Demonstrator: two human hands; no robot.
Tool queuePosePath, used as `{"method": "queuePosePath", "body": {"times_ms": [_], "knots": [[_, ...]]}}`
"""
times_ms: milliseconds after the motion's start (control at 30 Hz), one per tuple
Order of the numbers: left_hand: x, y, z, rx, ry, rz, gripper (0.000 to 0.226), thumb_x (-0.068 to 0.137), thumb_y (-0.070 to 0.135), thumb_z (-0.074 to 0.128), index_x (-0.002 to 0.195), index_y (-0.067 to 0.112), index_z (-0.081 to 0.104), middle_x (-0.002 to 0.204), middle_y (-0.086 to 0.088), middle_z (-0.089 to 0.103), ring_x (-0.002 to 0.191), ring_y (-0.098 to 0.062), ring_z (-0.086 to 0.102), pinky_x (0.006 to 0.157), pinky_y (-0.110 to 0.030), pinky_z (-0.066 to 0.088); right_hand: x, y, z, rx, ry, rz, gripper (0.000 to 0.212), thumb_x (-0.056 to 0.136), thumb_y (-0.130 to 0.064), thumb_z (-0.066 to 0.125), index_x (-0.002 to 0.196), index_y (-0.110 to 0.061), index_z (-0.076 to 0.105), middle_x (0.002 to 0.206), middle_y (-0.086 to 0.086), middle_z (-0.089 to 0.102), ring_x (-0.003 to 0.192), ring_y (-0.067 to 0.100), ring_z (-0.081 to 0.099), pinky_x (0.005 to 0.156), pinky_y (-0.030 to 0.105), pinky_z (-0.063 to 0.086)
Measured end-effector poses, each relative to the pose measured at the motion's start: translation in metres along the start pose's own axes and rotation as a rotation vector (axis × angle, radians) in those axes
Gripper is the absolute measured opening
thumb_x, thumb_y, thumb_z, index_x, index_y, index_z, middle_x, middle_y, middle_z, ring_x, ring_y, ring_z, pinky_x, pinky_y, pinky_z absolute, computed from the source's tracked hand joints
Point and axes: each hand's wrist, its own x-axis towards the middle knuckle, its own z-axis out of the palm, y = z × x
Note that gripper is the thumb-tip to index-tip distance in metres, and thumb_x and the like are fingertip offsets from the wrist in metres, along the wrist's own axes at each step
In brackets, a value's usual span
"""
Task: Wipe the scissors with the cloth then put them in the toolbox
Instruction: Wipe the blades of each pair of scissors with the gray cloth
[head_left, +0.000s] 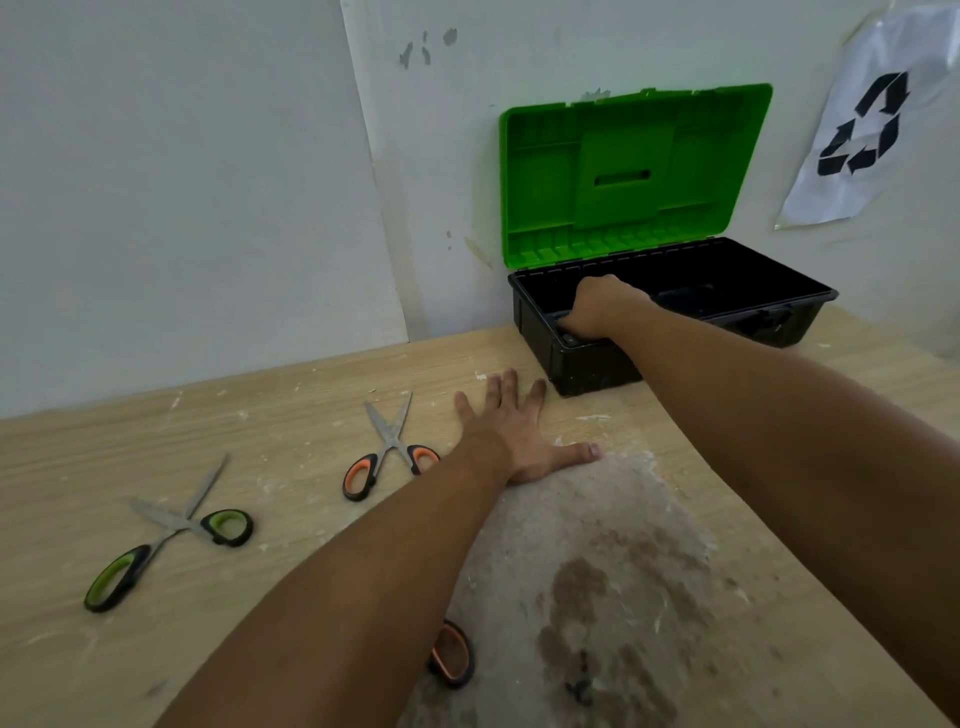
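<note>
Scissors lie in three places on the wooden table (291, 395). Nearest, an orange handle loop (453, 654) peeks from under the left forearm at the near edge of the stained cloth (613, 571); the rest of that pair is hidden. To the left, green scissors (166, 535) lie with blades spread wide, well apart from the cloth. Farther in, orange scissors (387, 452) lie open too, their right handle just beside the left wrist.

The cloth is spread flat in the middle and right of the table, blotched with dark stains. The left hand (511, 434) rests palm down at its far edge, fingers straight and splayed on the bare wood, thumb lying along the cloth's edge, grasping nothing.

Beyond it, the toolbox (582, 364) stands against the far wall, black tub with its green lid (634, 166) upright and open. The right hand (597, 306) reaches into the tub's left end, fingers curled down inside; something dark and grey shows beneath them, but I cannot tell what it is or whether it is gripped.

A sheet with a recycling sign (865, 130) hangs on the wall to the right
</note>
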Motion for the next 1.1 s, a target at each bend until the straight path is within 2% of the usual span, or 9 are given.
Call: {"method": "queuePosePath", "body": {"times_ms": [200,333,433,533,633,767,867,1033,1100], "knots": [[-0.01,-0.001,-0.004,-0.02,0.017,0.026,0.124,0.061,0.102,0.025,0.158,0.033,-0.007,0.166,-0.008,-0.018,0.152,-0.03,-0.017,0.113,-0.07,-0.009,-0.04,0.004,-0.015,0.145,0.27,-0.057,0.036,0.087,-0.045,0.062,0.082,-0.011,0.073,0.075,0.005,0.069,0.067,0.023,0.064,0.071,0.042,0.058],[-0.026,-0.003,-0.012,-0.049,0.109,0.074,0.105,0.075,0.092,0.029,0.158,0.035,-0.001,0.167,-0.008,-0.011,0.153,-0.03,-0.008,0.117,-0.066,-0.003,-0.078,0.006,-0.025,0.175,0.413,-0.096,0.033,0.089,-0.045,0.061,0.1,-0.016,0.072,0.092,-0.002,0.072,0.09,0.022,0.064,0.091,0.049,0.05],[-0.047,-0.005,-0.016,-0.139,0.252,0.142,0.077,0.091,0.07,0.041,0.154,0.026,0.029,0.163,-0.008,0.024,0.149,-0.027,0.022,0.118,-0.053,0.022,-0.113,0.0,-0.026,0.288,0.48,-0.157,0.026,0.09,-0.041,0.061,0.104,-0.022,0.071,0.098,-0.004,0.071,0.095,0.019,0.064,0.092,0.05,0.05],[-0.077,-0.013,-0.024,-0.431,0.465,0.163,0.034,0.093,0.045,0.056,0.115,0.021,0.066,0.106,-0.001,0.07,0.098,-0.019,0.065,0.084,-0.035,0.053,-0.154,-0.02,-0.018,0.42,0.476,-0.225,0.013,0.089,-0.035,0.062,0.088,-0.025,0.071,0.083,-0.011,0.069,0.081,0.014,0.064,0.082,0.045,0.055],[-0.112,-0.03,-0.026,-0.512,0.655,0.139,0.019,0.092,0.031,0.06,0.082,0.017,0.067,0.065,0.006,0.061,0.064,-0.016,0.058,0.059,-0.031,0.047,-0.195,-0.046,-0.005,0.55,0.384,-0.24,0.015,0.085,-0.031,0.068,0.073,-0.022,0.069,0.068,-0.011,0.067,0.065,0.01,0.063,0.066,0.034,0.056],[-0.16,-0.059,-0.022,-0.498,0.75,0.072,0.019,0.089,0.026,0.061,0.075,0.016,0.065,0.06,0.005,0.062,0.059,-0.013,0.057,0.055,-0.03,0.044,-0.252,-0.071,0.008,0.508,0.138,-0.298,0.025,0.083,-0.038,0.073,0.066,-0.02,0.067,0.066,-0.008,0.066,0.062,0.008,0.06,0.056,0.025,0.045],[-0.194,-0.082,-0.019,-0.489,0.772,-0.068,0.016,0.086,0.03,0.062,0.074,0.02,0.064,0.058,0.009,0.058,0.057,-0.006,0.055,0.052,-0.026,0.039,-0.291,-0.082,0.013,0.445,-0.063,-0.314,0.036,0.082,-0.049,0.072,0.069,-0.016,0.07,0.071,0.0,0.071,0.063,0.013,0.063,0.058,0.028,0.051],[-0.241,-0.102,-0.002,-0.379,0.539,-0.286,0.018,0.083,0.042,0.065,0.078,0.026,0.06,0.076,0.009,0.062,0.068,-0.012,0.058,0.055,-0.027,0.039,-0.338,-0.096,0.032,0.306,-0.255,-0.332,0.054,0.085,-0.055,0.064,0.085,-0.002,0.073,0.069,0.006,0.064,0.063,0.018,0.056,0.058,0.031,0.045],[-0.254,-0.1,0.008,-0.378,0.437,-0.314,0.031,0.078,0.047,0.067,0.067,0.021,0.054,0.066,0.009,0.058,0.058,-0.012,0.054,0.052,-0.027,0.035,-0.349,-0.1,0.038,0.269,-0.282,-0.329,0.055,0.084,-0.055,0.064,0.09,-0.001,0.073,0.072,0.007,0.061,0.065,0.02,0.054,0.06,0.033,0.042]]}}
